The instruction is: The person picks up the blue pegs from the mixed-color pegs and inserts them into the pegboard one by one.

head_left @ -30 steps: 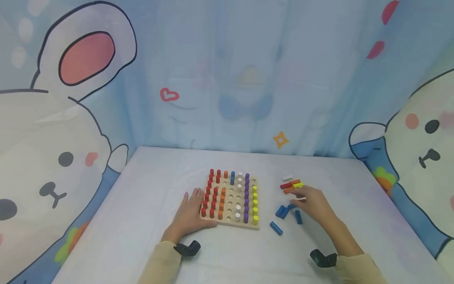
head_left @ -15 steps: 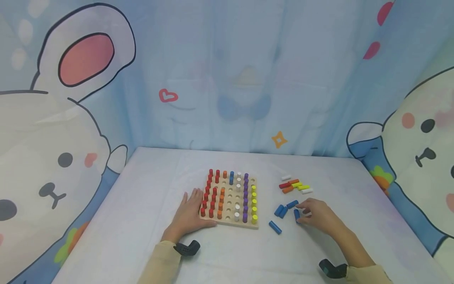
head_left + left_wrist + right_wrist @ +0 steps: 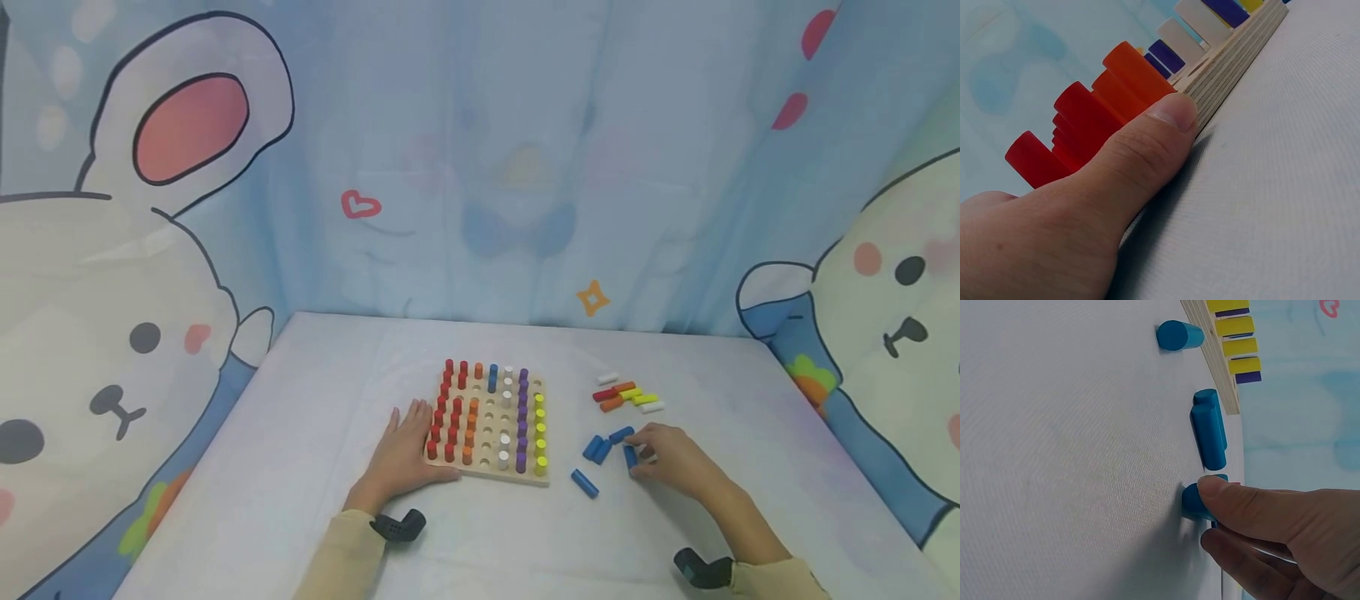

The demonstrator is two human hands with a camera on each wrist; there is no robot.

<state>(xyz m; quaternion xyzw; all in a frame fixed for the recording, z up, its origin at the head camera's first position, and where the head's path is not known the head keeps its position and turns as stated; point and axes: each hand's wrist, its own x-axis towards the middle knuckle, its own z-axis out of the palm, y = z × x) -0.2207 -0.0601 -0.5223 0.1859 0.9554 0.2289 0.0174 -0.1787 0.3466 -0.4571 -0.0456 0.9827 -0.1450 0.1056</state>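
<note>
A wooden pegboard [image 3: 487, 473] with rows of red, orange, blue, white, purple and yellow pegs lies mid-table. My left hand [image 3: 405, 454] rests against its near left corner, fingers extended along the side. In the left wrist view the thumb [image 3: 1147, 147] presses the board's front edge beside an orange peg [image 3: 1138, 69]. To the right of the board, my right hand [image 3: 675, 458] pinches a blue peg [image 3: 1194, 503] between thumb and fingers, low over the cloth. Several other blue pegs [image 3: 585, 483] lie loose around it.
Behind the blue pegs lies a loose group of white, red, orange and yellow pegs [image 3: 628, 393]. A white cloth [image 3: 337, 358] covers the table. A blue printed curtain [image 3: 420, 250] hangs along the table's back edge.
My right hand has come from the yellow and white pegs toward me to the blue peg, leaving a yellow and a white peg uncovered. The left hand has stayed at the board.
</note>
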